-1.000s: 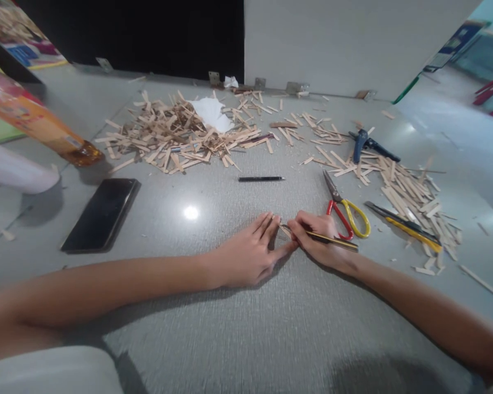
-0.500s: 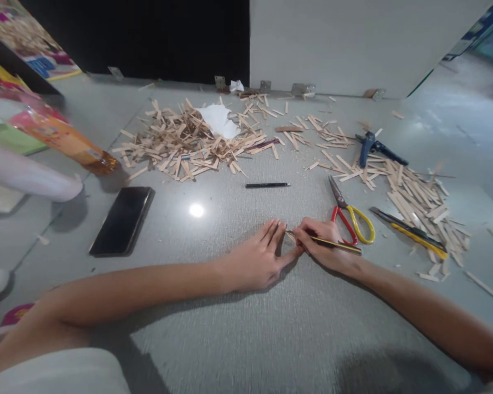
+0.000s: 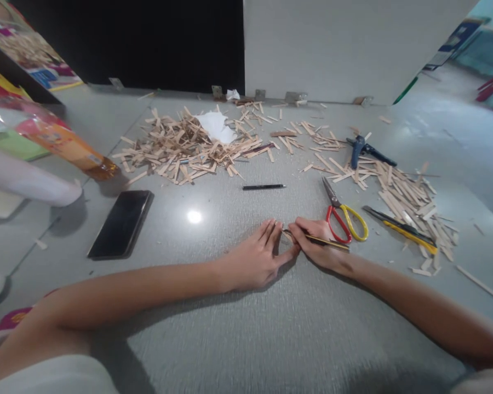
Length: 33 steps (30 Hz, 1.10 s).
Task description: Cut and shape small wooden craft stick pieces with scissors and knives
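My right hand (image 3: 315,241) is closed round a black-and-yellow pencil (image 3: 327,242), its tip low beside the fingertips of my other hand. My left hand (image 3: 259,257) rests on the tiled surface, fingers together and thumb stretched towards the right hand. Between its fingertips and thumb a small piece of wooden stick (image 3: 286,234) shows, mostly hidden by the fingers. Just right of the pencil lie scissors (image 3: 336,206) with one red and one yellow handle. A slim black pen (image 3: 264,187) lies beyond my hands.
A heap of cut wooden sticks (image 3: 168,148) with white tissue (image 3: 217,127) lies at the back. More sticks (image 3: 406,191) surround blue-handled cutters (image 3: 363,150) and a yellow-black utility knife (image 3: 402,230) at right. A phone (image 3: 121,224) and an orange drink bottle (image 3: 69,142) are at left.
The view has shifted slightly, so things on the right appear further left. The pencil's tip has moved a little towards the left hand; both hands keep their hold.
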Available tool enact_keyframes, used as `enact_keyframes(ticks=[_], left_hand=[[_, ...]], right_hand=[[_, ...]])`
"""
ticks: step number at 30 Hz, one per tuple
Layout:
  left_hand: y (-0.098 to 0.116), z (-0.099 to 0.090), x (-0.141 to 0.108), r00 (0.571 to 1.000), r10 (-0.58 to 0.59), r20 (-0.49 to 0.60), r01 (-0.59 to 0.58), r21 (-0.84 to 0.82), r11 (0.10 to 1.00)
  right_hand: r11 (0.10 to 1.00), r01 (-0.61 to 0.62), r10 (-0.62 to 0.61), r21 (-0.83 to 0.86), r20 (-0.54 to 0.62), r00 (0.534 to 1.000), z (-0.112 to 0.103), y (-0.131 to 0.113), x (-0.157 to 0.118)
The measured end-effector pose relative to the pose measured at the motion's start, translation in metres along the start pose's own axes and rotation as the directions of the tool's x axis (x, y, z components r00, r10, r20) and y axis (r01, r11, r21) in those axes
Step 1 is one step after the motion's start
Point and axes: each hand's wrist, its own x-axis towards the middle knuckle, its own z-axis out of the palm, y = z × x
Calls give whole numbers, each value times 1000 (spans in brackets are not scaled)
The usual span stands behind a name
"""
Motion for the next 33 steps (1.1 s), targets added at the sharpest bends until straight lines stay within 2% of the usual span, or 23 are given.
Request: enact_keyframes(ticks=[12,23,29,33], left_hand=[[0,4,0,998,7,-70,-7,-11,1000],[3,-2,1,999,-40,34,39,30,999],[3,-3,1,997,-56,53,56,4,998],[1,-4,1,998,-46,52,46,9,999]], right_hand=[[996,43,-44,-79,-9,999,5,8,-6],[982,158,-152,-106,65,986,-1,5,-2],[973,208,-198,-100,101,975,-4,7,-1],[973,205,-197,-103,78,977,-4,10,-2]])
